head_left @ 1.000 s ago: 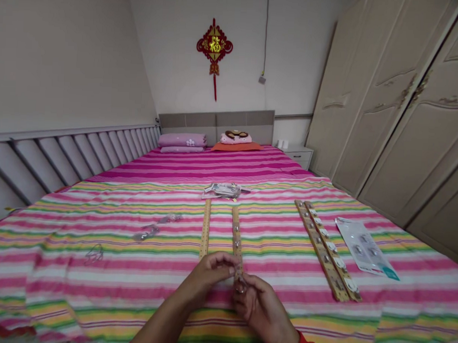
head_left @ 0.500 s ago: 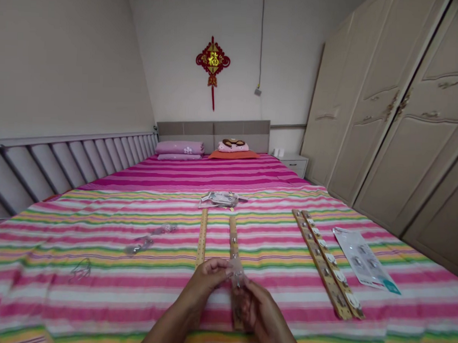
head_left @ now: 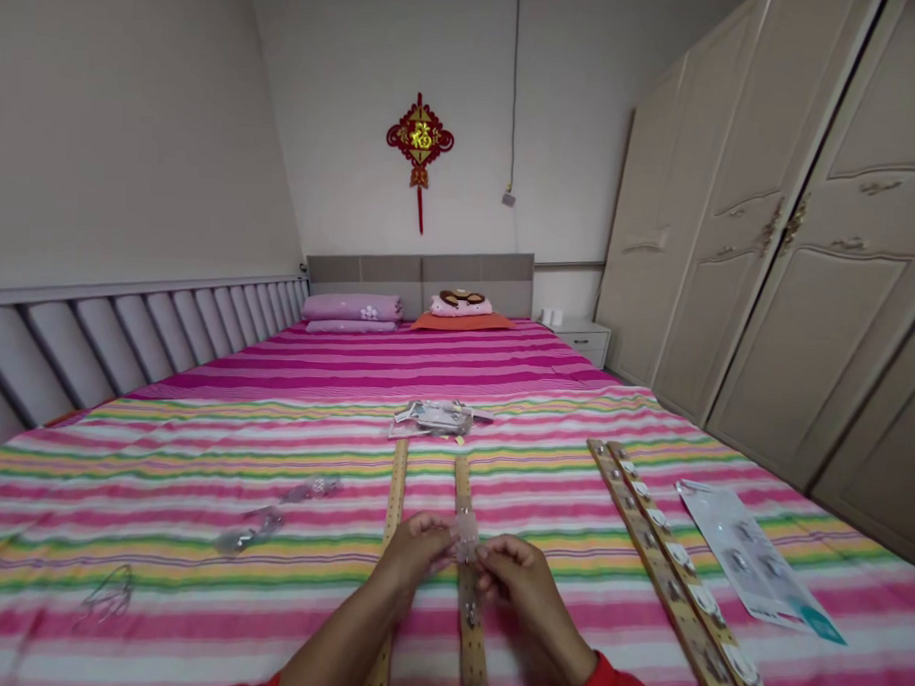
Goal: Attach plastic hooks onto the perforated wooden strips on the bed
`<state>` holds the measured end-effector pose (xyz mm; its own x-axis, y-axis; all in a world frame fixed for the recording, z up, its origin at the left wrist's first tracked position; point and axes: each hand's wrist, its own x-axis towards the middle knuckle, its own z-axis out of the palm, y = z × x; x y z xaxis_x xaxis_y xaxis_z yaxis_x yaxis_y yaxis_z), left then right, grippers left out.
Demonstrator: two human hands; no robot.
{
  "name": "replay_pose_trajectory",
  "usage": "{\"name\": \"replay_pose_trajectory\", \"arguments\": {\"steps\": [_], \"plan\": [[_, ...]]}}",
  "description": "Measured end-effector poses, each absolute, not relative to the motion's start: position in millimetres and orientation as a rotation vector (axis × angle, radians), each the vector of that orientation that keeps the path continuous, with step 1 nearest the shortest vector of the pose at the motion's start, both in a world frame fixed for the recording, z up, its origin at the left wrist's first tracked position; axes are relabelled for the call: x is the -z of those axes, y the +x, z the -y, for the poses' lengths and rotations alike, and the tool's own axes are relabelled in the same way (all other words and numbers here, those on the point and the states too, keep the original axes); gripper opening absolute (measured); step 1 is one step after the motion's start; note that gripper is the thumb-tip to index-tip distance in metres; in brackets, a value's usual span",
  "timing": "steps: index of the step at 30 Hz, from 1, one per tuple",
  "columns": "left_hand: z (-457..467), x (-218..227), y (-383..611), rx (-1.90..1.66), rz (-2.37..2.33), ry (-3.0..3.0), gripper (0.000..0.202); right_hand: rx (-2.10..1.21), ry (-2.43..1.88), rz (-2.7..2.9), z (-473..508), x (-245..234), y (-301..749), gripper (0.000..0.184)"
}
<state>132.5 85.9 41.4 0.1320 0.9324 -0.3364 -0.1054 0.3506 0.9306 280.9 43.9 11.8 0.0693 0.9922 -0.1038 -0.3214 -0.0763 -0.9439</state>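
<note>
so the right hand [head_left: 528, 586] has just eased sideways, and the small clear plastic piece [head_left: 466, 529] now shows over the long narrow light-wood strip [head_left: 468, 586]. left hand [head_left: 412, 560] pinches its edge (right's fingers curl beside it, can't tell if they're gripping).

Gold char. 福 [head_left: 421, 135] at ctr. of red wall hanging [head_left: 420, 158]; other txt illegible.

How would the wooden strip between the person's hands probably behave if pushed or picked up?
The wooden strip looks likely to stay stiff when lifted, since it lies straight. Being flat, it should probably slide rather than roll on the striped cloth. The small shiny pieces along it may shift if loose, which the picture leaves unclear.
</note>
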Motion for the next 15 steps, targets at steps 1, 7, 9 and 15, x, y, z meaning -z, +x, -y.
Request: {"name": "replay_pose_trajectory", "arguments": {"steps": [1,7,9,15], "plan": [[-95,-43,135,-0.945,-1.170,0.904,0.038,-1.340,-1.088,0.885,-54,-12,282,0.036],[-152,-38,147,-1.057,-1.156,0.868,0.027,-1.204,-1.185,1.057,-117,0,285,0.031],[-168,-30,152,-1.060,-1.164,0.865,0.022,-1.169,-1.180,1.085,-135,7,286,0.029],[-205,-2,167,-1.050,-1.189,0.861,0.014,-1.007,-1.199,1.217,-174,28,295,0.018]]}}
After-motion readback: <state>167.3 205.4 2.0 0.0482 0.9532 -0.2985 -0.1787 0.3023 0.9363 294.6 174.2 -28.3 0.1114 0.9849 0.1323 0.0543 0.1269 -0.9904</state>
